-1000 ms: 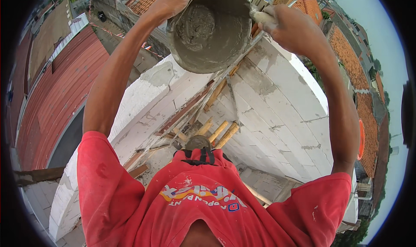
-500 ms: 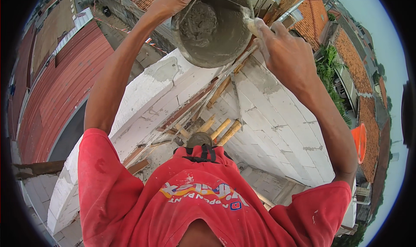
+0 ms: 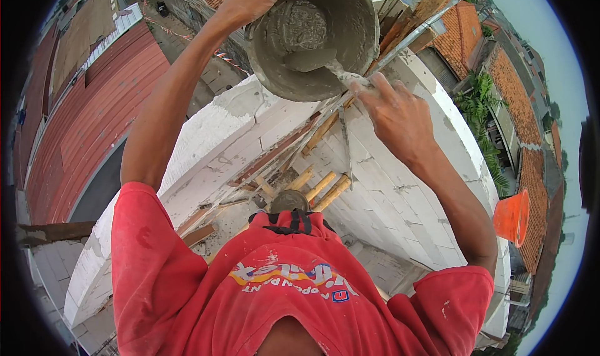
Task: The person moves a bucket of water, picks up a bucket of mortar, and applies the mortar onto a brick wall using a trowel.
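Observation:
A dark bucket (image 3: 350,31) with wet grey mortar (image 3: 300,24) inside is tilted toward me at the top of the view. My left hand (image 3: 256,0) grips its upper left rim; some fingertips are cut off by the picture's edge. My right hand (image 3: 394,109) is closed round the handle of a trowel (image 3: 309,60), just outside the bucket's lower right rim. The mortar-coated blade lies within the bucket, below the wet heap.
White block walls (image 3: 400,168) run down on both sides, with wooden poles (image 3: 322,190) and another bucket (image 3: 289,200) far below. An orange bucket (image 3: 512,217) stands at the right wall. Red metal roofing (image 3: 94,106) spreads at left; a timber post (image 3: 415,19) leans beyond the dark bucket.
My right hand has moved left and down, and the trowel blade now shows plainly inside the bucket. The bucket has shifted slightly right. More of the orange bucket is visible.

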`<action>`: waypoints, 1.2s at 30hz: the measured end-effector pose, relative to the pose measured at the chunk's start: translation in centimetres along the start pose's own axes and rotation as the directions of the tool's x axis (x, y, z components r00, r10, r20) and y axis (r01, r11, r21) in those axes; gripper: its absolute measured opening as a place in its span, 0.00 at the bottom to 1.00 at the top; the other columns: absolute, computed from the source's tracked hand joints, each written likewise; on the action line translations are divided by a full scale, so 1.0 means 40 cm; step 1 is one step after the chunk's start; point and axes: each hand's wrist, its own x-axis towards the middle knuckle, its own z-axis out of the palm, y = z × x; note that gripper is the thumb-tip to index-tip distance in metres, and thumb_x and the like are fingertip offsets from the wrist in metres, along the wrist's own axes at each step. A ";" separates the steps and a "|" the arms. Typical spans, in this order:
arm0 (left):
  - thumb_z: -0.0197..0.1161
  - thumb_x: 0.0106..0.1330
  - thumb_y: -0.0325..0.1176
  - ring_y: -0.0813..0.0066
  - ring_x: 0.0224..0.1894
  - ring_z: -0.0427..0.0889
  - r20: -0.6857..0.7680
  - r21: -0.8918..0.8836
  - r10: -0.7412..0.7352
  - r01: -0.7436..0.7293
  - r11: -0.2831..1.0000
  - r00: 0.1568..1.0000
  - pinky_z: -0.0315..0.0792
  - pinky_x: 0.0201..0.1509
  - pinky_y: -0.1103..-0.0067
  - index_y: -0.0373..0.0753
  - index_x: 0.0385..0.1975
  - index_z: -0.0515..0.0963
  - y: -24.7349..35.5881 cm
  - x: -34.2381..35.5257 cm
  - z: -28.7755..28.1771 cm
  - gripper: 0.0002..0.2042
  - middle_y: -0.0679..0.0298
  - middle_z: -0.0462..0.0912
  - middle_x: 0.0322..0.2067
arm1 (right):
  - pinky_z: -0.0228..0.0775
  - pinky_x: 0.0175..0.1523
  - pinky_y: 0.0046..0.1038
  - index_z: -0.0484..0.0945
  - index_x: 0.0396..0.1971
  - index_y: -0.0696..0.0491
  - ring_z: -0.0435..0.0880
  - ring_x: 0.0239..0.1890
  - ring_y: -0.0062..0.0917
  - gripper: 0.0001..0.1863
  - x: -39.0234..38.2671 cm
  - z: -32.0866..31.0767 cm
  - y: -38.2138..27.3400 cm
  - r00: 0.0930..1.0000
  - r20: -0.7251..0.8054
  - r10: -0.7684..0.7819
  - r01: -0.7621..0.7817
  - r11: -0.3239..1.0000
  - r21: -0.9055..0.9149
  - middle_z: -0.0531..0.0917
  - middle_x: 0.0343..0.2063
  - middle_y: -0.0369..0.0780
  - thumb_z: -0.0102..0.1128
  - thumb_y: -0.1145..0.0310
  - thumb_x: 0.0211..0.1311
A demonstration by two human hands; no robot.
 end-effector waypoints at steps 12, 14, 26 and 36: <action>0.56 0.74 0.45 0.54 0.52 0.84 -0.082 0.049 0.029 -0.025 0.998 0.996 0.74 0.57 0.67 0.39 0.52 0.84 0.032 0.044 0.069 0.18 0.51 0.86 0.49 | 0.76 0.51 0.44 0.72 0.65 0.55 0.84 0.43 0.48 0.28 -0.060 0.050 -0.028 0.976 0.043 0.214 -0.189 0.729 0.657 0.83 0.43 0.52 0.59 0.57 0.70; 0.56 0.74 0.45 0.54 0.52 0.84 -0.066 0.060 0.108 -0.104 0.993 0.992 0.74 0.57 0.67 0.39 0.52 0.84 0.044 0.036 0.076 0.19 0.51 0.86 0.49 | 0.78 0.48 0.46 0.74 0.65 0.52 0.85 0.40 0.49 0.26 -0.045 0.046 0.000 0.934 0.236 0.267 -0.345 0.841 0.416 0.82 0.42 0.50 0.59 0.59 0.70; 0.54 0.74 0.49 0.55 0.52 0.84 -0.026 -0.069 -0.056 0.055 0.996 0.998 0.73 0.58 0.67 0.39 0.52 0.83 0.110 -0.001 0.077 0.21 0.53 0.87 0.48 | 0.81 0.32 0.40 0.74 0.61 0.51 0.87 0.30 0.46 0.27 -0.002 0.074 0.019 0.953 0.042 0.299 -0.301 0.953 0.033 0.79 0.46 0.50 0.61 0.72 0.59; 0.56 0.73 0.48 0.57 0.50 0.85 0.016 -0.143 -0.046 0.048 0.989 0.999 0.75 0.56 0.68 0.41 0.52 0.84 0.160 -0.016 0.079 0.20 0.54 0.87 0.47 | 0.77 0.41 0.41 0.79 0.60 0.49 0.85 0.33 0.43 0.23 0.056 0.032 0.216 0.911 0.180 0.371 -0.410 0.867 0.283 0.85 0.31 0.49 0.59 0.56 0.69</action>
